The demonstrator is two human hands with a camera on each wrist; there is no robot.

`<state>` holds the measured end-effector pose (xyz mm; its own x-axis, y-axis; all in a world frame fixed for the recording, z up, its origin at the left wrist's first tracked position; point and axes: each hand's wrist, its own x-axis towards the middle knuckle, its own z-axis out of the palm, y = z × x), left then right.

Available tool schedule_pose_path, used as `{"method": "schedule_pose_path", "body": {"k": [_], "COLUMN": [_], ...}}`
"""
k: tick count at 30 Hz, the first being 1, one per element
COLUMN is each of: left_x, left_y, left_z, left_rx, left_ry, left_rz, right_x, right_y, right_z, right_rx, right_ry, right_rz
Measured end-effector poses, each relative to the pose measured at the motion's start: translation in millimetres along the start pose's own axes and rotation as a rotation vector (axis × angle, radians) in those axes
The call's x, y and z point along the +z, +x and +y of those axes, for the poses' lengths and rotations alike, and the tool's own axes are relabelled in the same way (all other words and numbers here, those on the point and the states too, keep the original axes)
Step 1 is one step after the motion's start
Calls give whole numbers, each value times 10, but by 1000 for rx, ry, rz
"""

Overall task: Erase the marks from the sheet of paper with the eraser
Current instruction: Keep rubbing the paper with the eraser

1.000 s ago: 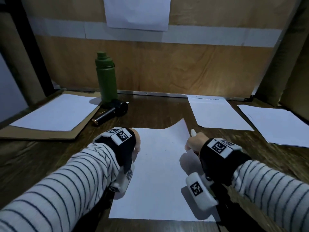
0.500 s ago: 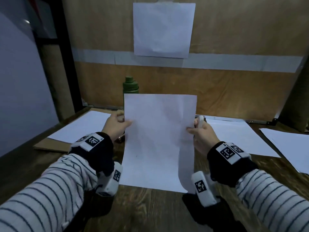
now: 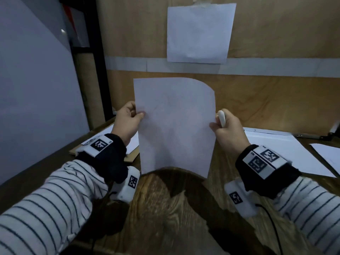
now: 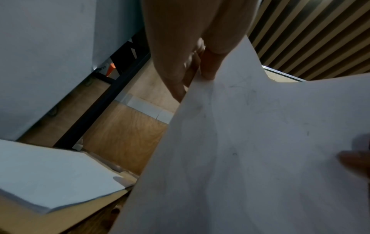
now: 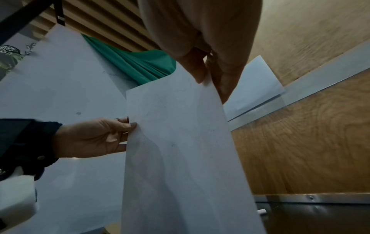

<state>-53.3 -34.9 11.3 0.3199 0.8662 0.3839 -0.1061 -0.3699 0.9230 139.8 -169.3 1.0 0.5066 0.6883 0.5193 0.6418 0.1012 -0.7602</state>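
Observation:
The white sheet of paper [image 3: 174,126] is held upright in the air above the wooden table [image 3: 174,208], its top right corner curling back. Faint pencil traces show on the sheet [image 4: 250,98] in the left wrist view. My left hand [image 3: 128,120] pinches its left edge between thumb and fingers. My right hand [image 3: 228,129] pinches the right edge and also holds the white eraser [image 3: 222,118], which sticks up between thumb and forefinger. In the right wrist view the sheet [image 5: 176,150] hangs between both hands, with my left hand [image 5: 96,137] at its edge.
A second sheet [image 3: 198,32] is taped to the wooden back wall. More loose sheets [image 3: 287,153] lie on the table at the right, and another sheet on cardboard [image 4: 50,178] at the left. A grey panel [image 3: 33,89] closes the left side.
The sheet has been lifted off the table and raised upright between both hands. It now sits higher, and its top right corner has curled back. The view has tilted up.

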Motion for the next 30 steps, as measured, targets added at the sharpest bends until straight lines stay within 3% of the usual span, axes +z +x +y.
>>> {"method": "schedule_pose_path", "body": {"k": [5,10,15,22,27,30], "left_x": [-18,26,48,132,128,143], "left_y": [-75,-249,-189,-97,-62,-128], "left_z": [101,-94,-78,-85,-46,-100], "left_rx": [77,-88,-217,-178,-112,-153], "left_ry": [7,101,42,-31,-60,74], "left_rz": [-3,-122,-133,-117,-110,-162], "right_x": [-54,30,-38,-99,-126,-60], "right_y": [37,-197,-125,-66,-16,-102], "right_z": [-41,137,164,262,253,322], "right_rx": [-33,97,106,94,48,99], "right_ry": [-21,-94,-24,145,86,-27], "right_rz": [130,-73,-7,120,110,53]}}
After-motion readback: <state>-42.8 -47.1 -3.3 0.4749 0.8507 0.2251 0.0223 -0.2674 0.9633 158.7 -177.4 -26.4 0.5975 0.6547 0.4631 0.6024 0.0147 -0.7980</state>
